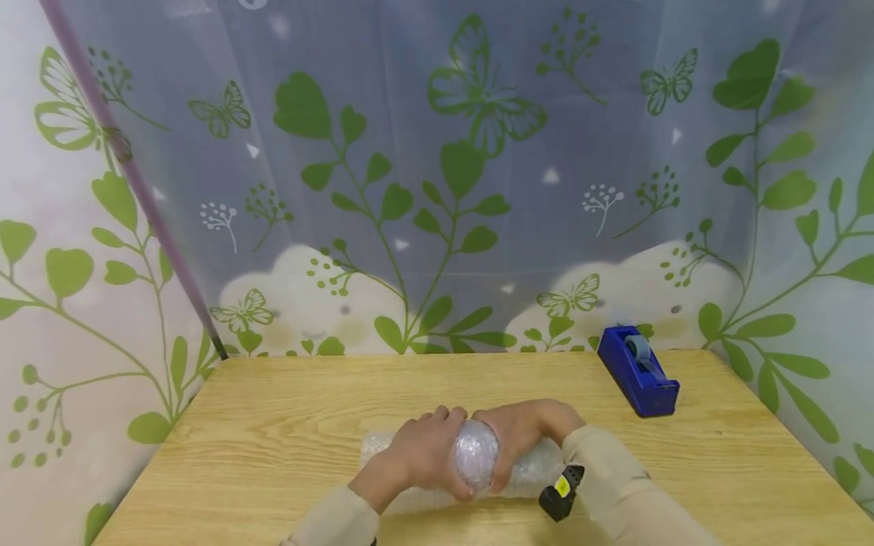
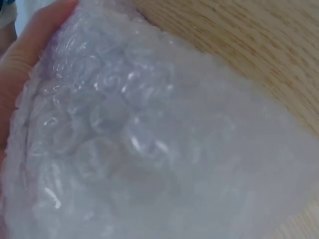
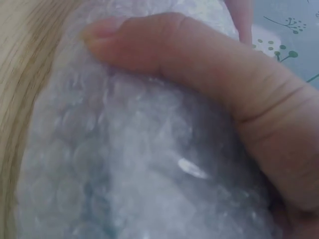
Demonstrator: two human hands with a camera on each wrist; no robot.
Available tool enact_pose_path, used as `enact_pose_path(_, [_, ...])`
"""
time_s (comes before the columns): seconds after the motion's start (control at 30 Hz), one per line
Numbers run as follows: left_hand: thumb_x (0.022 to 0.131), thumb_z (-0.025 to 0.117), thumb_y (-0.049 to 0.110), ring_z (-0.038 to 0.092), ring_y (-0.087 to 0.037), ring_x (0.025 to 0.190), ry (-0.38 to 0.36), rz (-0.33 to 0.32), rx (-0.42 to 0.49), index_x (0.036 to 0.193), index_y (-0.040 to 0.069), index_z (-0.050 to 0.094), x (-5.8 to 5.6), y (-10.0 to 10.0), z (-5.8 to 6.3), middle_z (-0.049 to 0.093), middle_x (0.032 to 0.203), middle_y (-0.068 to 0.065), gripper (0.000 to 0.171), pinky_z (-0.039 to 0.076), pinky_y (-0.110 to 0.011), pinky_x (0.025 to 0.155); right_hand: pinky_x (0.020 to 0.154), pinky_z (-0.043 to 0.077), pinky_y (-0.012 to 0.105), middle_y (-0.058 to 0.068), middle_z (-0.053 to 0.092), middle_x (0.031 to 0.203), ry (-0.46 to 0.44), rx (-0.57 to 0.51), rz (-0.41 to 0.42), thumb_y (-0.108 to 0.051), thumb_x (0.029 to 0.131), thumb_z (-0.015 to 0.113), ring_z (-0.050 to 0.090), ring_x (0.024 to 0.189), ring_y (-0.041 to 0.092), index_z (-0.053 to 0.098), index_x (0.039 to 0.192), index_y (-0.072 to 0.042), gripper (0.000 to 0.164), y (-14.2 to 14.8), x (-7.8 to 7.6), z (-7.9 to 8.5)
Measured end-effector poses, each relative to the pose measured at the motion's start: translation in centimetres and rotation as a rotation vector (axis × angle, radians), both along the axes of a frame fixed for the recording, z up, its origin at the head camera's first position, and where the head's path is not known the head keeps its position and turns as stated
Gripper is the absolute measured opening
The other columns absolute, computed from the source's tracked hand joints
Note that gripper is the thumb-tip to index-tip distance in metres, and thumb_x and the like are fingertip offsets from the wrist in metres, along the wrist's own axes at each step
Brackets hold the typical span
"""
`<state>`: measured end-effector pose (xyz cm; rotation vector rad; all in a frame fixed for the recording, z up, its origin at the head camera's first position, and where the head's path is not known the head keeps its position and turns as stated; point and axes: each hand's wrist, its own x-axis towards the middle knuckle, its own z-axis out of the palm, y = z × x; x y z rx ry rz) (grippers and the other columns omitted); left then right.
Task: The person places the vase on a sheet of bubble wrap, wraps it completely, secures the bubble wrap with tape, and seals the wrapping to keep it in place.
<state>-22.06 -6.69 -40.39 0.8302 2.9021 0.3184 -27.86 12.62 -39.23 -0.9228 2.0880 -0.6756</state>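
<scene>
Clear bubble wrap (image 1: pixel 536 472) lies across the front of the table, its ends showing on both sides of the hands. At its middle rises a rounded, shiny bulge (image 1: pixel 476 453) in bubble wrap; what is inside is hidden. My left hand (image 1: pixel 428 453) grips the bulge from the left, thumb on the near side. From the right, my right hand (image 1: pixel 520 437) holds it with thumb and fingers curved round. In the left wrist view, loose bubble wrap (image 2: pixel 129 134) fills most of the picture. The right wrist view shows the thumb (image 3: pixel 164 45) pressing on the wrap (image 3: pixel 134 149).
A blue tape dispenser (image 1: pixel 638 371) with a roll of clear tape stands at the back right of the wooden table (image 1: pixel 293 402). Behind the table hangs a leaf-and-butterfly curtain (image 1: pixel 410 189). A black wrist device (image 1: pixel 562 491) with a yellow label sits at my right sleeve.
</scene>
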Motion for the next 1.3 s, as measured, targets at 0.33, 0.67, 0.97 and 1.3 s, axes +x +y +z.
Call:
enact_pose_path(0.33, [0.052, 0.081, 0.066, 0.059, -0.021, 0.085, 0.21, -0.017, -0.126, 0.118, 0.014, 0.048, 0.9, 0.0, 0.0, 0.056, 0.099, -0.002, 0.09, 0.049, -0.036, 0.073, 0.08, 0.046, 0.027, -0.009, 0.055, 0.102, -0.02, 0.154, -0.039, -0.022, 0.064, 0.084, 0.053, 0.093, 0.008, 0.051, 0.112, -0.025, 0.059, -0.5, -0.8, 0.2])
enact_pose_path(0.67, [0.051, 0.081, 0.066, 0.059, -0.021, 0.084, 0.259, -0.037, -0.091, 0.12, 0.012, 0.046, 0.6, 0.1, -0.9, 0.057, 0.099, -0.003, 0.095, 0.05, -0.034, 0.071, 0.079, 0.047, 0.027, -0.009, 0.055, 0.103, -0.015, 0.133, -0.046, -0.025, 0.065, 0.084, 0.054, 0.093, 0.008, 0.05, 0.114, -0.024, 0.06, -0.1, -0.6, 0.0])
enact_pose_path(0.97, [0.049, 0.083, 0.062, 0.057, -0.018, 0.078, 0.244, -0.044, -0.09, 0.114, 0.013, 0.048, 0.5, 0.2, -1.0, 0.055, 0.093, -0.001, 0.089, 0.049, -0.032, 0.068, 0.08, 0.045, 0.032, -0.012, 0.053, 0.104, 0.157, 0.139, -0.121, -0.038, 0.063, 0.085, 0.051, 0.094, 0.01, 0.049, 0.125, -0.023, 0.073, 0.5, 0.7, 0.0])
enact_pose_path(1.3, [0.051, 0.084, 0.059, 0.058, -0.02, 0.082, 0.158, -0.02, -0.076, 0.12, 0.012, 0.047, 0.2, 0.2, -0.6, 0.057, 0.097, -0.003, 0.091, 0.05, -0.034, 0.07, 0.093, 0.04, 0.049, 0.008, 0.051, 0.131, 0.348, 0.019, -0.243, -0.053, 0.078, 0.071, 0.045, 0.119, 0.03, 0.042, 0.141, -0.009, 0.082, 5.3, 2.7, 1.5])
